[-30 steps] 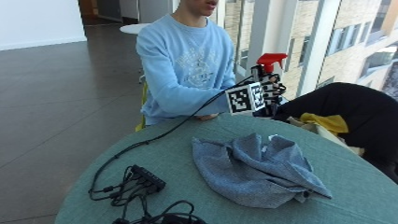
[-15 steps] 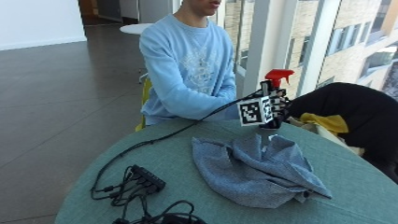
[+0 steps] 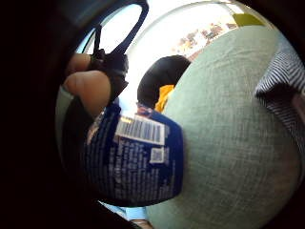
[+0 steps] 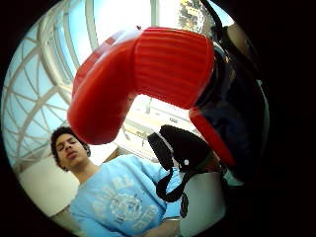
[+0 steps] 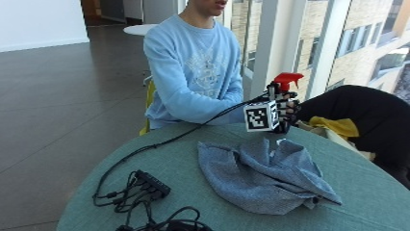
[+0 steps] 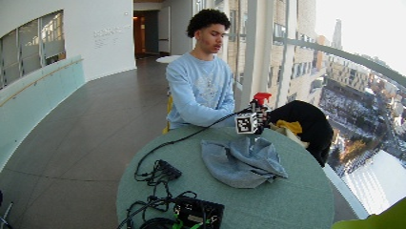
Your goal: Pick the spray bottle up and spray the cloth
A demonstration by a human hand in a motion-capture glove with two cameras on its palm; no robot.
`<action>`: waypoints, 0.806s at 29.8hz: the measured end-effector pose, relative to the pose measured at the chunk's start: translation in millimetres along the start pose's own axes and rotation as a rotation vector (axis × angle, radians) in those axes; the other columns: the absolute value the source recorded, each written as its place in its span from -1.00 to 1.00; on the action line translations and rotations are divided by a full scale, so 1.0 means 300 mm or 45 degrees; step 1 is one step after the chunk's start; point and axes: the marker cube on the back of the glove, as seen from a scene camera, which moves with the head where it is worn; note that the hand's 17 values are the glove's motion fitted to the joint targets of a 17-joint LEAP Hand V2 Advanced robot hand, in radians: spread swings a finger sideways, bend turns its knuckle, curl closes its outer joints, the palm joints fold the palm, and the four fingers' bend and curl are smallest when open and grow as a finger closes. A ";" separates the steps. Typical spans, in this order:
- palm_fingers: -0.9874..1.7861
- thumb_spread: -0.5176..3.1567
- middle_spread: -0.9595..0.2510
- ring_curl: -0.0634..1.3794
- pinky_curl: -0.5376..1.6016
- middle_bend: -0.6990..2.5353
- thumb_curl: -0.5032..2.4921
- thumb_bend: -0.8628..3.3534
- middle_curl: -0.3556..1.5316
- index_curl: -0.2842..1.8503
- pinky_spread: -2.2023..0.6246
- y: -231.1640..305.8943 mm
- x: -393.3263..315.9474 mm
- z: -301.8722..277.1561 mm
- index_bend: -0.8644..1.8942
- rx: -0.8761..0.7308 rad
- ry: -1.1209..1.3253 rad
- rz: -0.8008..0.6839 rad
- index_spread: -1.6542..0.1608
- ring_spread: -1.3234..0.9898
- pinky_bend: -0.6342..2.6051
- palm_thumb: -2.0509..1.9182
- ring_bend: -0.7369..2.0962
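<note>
Right hand point(image 5: 284, 111) is raised above the far side of the round green desk point(image 5: 378, 192), fingers curled round the spray bottle point(image 5: 282, 96), red trigger head on top. Bottle is clear of the desk. Grey cloth point(image 5: 266, 175) lies crumpled mid-desk, just below the hand; bare desk surface lies around the cloth's edges.

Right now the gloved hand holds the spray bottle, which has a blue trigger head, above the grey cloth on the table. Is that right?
Not quite: the trigger head is red, as the outside view shows. The rest stands: the gloved right hand holds the spray bottle above the grey cloth on the table.
</note>
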 end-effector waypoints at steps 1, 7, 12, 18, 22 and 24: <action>0.39 -0.14 0.46 -0.38 -0.18 -0.40 -0.42 -0.61 -0.13 -0.36 0.67 0.005 -0.013 -0.014 -0.29 0.008 0.002 -0.006 0.55 0.08 -0.49 0.31 -0.20; 0.33 -0.15 0.45 -0.39 -0.17 -0.40 -0.43 -0.61 -0.14 -0.40 0.69 0.042 -0.119 -0.154 -0.31 0.051 0.104 -0.058 0.51 0.08 -0.48 0.30 -0.22; 0.32 -0.15 0.45 -0.40 -0.18 -0.40 -0.44 -0.60 -0.14 -0.43 0.70 0.120 -0.208 -0.316 -0.30 0.042 0.304 -0.048 0.50 0.08 -0.49 0.30 -0.22; 0.31 -0.16 0.45 -0.41 -0.17 -0.41 -0.45 -0.60 -0.15 -0.44 0.71 0.259 -0.275 -0.505 -0.28 0.075 0.598 0.008 0.49 0.09 -0.49 0.30 -0.23; 0.31 -0.16 0.45 -0.41 -0.18 -0.42 -0.45 -0.60 -0.15 -0.44 0.71 0.411 -0.301 -0.630 -0.27 0.127 0.825 0.052 0.49 0.10 -0.49 0.30 -0.24; 0.31 -0.16 0.45 -0.41 -0.18 -0.42 -0.45 -0.60 -0.15 -0.44 0.71 0.488 -0.303 -0.677 -0.27 0.162 0.949 0.079 0.48 0.10 -0.49 0.30 -0.25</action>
